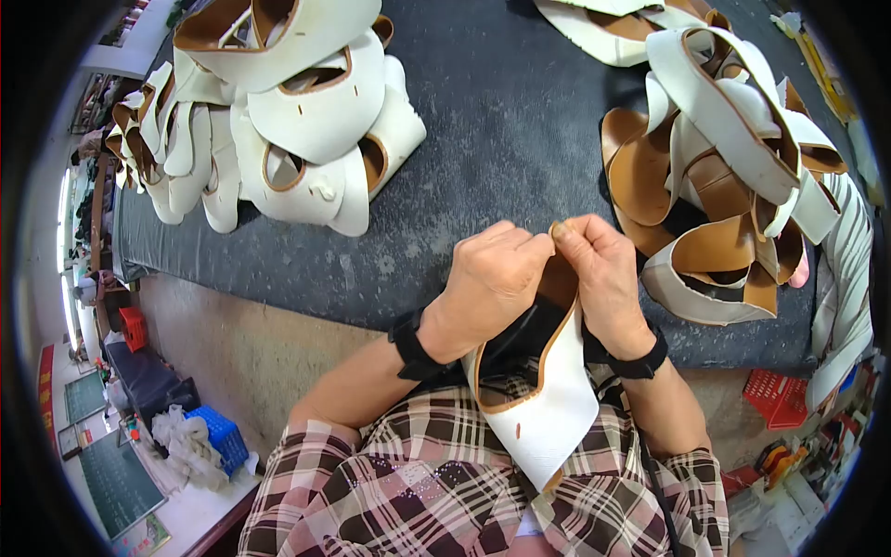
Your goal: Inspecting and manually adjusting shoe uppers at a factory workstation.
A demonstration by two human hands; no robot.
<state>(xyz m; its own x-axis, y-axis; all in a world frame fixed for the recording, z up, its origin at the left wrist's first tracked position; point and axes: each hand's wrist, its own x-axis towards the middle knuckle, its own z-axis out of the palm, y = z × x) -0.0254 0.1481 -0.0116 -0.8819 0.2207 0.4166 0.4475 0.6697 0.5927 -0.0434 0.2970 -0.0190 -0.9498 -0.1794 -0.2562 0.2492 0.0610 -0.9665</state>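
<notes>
A white shoe upper (555, 422) with a tan lining and a small reddish slit hangs before my chest, its pointed end down. My left hand (497, 283) is closed at the upper's top end. Right beside it, my right hand (599, 278) pinches the same end between thumb and fingers. The two hands meet at the table's near edge, so the gripped part is mostly hidden. Black bands circle both wrists.
Stacked white uppers (316, 111) lie on the dark table (464, 139) at the far left. Another loose heap of uppers (724, 121) lies at the right. Below on the left stands a blue basket (218, 436); a red crate (775, 397) is at the lower right.
</notes>
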